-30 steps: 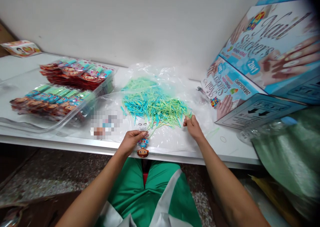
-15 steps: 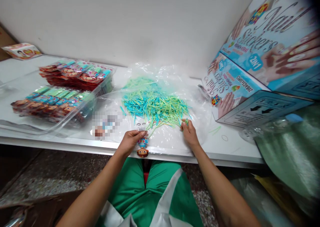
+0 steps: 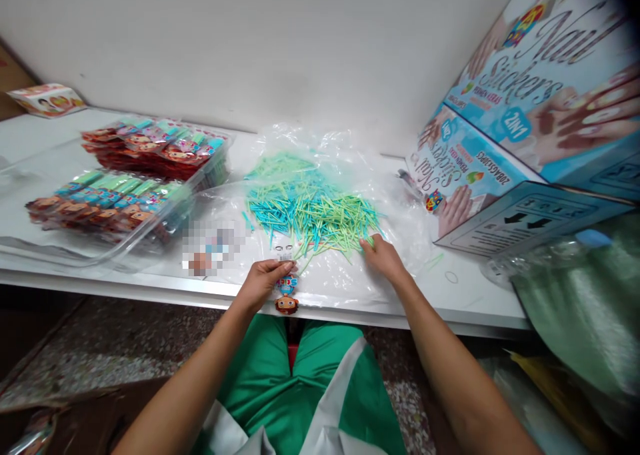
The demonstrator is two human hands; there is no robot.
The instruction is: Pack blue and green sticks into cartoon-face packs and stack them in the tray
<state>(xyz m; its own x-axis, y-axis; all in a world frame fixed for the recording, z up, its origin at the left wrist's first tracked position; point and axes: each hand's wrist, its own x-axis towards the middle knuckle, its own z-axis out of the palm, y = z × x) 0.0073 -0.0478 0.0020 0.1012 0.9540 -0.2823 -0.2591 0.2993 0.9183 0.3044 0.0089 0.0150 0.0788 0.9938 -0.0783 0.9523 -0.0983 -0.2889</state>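
Note:
My left hand [image 3: 261,283] is closed on a small printed packet [image 3: 287,288], pinching its middle between thumb and fingers. The packet's cartoon face points toward me, hanging near the table's front edge. At the right front of a heap of thin green and blue sticks [image 3: 320,208], my right hand [image 3: 384,258] has its fingers pinched on green sticks. The fingertips partly hide those sticks. The heap lies on a clear plastic bag [image 3: 345,285], whose crumpled film covers the heap's back part.
To the left, a clear plastic tray [image 3: 120,251] holds stacked filled packets [image 3: 100,198]. A blurred-out item [image 3: 213,249] lies beside it. Large Nail Stickers boxes [image 3: 520,121] stand at the right, near a clear bottle [image 3: 545,255]. A small carton [image 3: 47,100] is at far left.
My right hand has turned and shifted slightly, its fingertips now pointing more into the heap's right edge. My left hand keeps the packet in place.

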